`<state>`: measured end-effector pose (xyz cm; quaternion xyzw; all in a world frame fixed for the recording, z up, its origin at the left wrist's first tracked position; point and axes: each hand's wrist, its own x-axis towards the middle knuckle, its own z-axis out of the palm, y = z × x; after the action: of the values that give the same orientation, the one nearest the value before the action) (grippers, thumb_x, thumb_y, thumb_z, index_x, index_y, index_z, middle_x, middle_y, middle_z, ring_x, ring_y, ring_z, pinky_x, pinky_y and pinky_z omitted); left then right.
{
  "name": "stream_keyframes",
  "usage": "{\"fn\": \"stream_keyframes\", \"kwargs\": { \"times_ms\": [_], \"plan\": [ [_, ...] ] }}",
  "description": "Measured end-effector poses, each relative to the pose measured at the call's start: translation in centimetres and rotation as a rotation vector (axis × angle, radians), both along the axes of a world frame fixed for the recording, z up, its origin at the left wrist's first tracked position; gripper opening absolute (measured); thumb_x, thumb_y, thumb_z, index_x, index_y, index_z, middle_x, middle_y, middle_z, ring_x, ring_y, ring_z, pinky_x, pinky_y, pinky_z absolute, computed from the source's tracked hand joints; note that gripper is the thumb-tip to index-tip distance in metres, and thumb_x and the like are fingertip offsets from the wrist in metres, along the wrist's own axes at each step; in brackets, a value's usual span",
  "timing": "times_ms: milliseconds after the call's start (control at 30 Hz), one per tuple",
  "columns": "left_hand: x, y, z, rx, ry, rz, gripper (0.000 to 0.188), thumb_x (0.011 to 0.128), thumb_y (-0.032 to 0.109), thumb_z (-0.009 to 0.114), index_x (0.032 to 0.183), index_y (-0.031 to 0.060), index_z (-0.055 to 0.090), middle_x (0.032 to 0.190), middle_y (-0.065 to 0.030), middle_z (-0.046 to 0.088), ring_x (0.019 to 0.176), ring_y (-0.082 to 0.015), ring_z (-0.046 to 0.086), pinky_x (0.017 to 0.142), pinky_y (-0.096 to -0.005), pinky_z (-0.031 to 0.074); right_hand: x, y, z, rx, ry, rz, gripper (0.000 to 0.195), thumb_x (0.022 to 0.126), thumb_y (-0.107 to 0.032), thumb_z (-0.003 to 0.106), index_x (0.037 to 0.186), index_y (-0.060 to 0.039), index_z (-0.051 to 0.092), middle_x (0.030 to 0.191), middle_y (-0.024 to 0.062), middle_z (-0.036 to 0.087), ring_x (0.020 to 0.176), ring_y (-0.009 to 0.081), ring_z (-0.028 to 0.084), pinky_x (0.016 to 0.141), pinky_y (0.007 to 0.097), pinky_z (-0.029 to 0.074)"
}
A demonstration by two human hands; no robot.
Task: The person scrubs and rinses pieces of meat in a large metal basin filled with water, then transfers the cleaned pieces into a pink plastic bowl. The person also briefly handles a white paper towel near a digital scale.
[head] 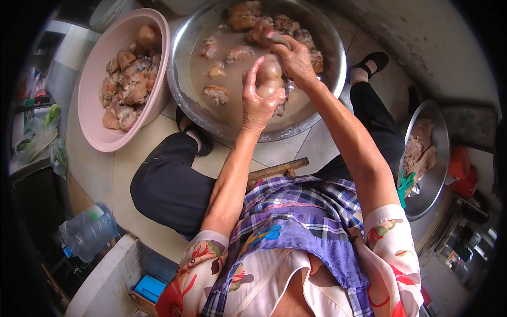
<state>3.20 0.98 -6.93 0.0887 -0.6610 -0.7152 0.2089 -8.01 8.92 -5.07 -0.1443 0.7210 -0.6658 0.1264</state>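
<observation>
My left hand (255, 99) cups a pale, wet chunk of skin-on meat (270, 75), which looks like a pig's trotter or knuckle, thumb and fingers around its sides. Against its upper right side, my right hand (297, 59) grips a slim greyish tool with a pink end (279, 39); its working part is hidden. Both hands are over a wide stainless steel basin (180, 85). Cloudy brownish water (237, 77) partly fills it. Loose meat pieces (216, 95) lie in the water, and several more (287, 24) are heaped along the far right side.
A pink plastic tub (89, 115) with meat pieces (134, 81) stands left of the basin. To the right, a metal bowl (431, 194) contains meat (420, 142) and a green glove (406, 184). A low wooden stool (279, 168) and a large water bottle (89, 232) are nearby.
</observation>
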Motion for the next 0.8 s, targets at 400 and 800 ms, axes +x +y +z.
{"fn": "stream_keyframes", "kwargs": {
  "times_ms": [400,800],
  "plan": [
    [0.1,-0.7,1.1,-0.61,0.073,0.074,0.084,0.054,0.003,0.068,0.131,0.0044,0.033,0.113,-0.0164,0.044,0.105,-0.0352,0.044,0.092,-0.042,0.039,1.3,0.3,3.0,0.201,0.158,0.179,0.03,0.084,-0.02,0.054,0.11,-0.005,0.058,0.093,0.0076,0.063,0.087,0.0136,0.056,0.08,0.025,0.044],
    [0.1,-0.7,1.2,-0.872,0.014,0.061,0.101,0.054,0.006,0.073,0.139,0.0059,0.018,0.117,-0.0191,0.042,0.109,-0.039,0.042,0.09,-0.0435,0.042,1.6,2.1,2.3,0.133,0.163,0.302,0.035,0.089,-0.023,0.053,0.118,-0.0037,0.053,0.109,0.0086,0.06,0.101,0.0176,0.055,0.091,0.0276,0.04]
  ]
}}
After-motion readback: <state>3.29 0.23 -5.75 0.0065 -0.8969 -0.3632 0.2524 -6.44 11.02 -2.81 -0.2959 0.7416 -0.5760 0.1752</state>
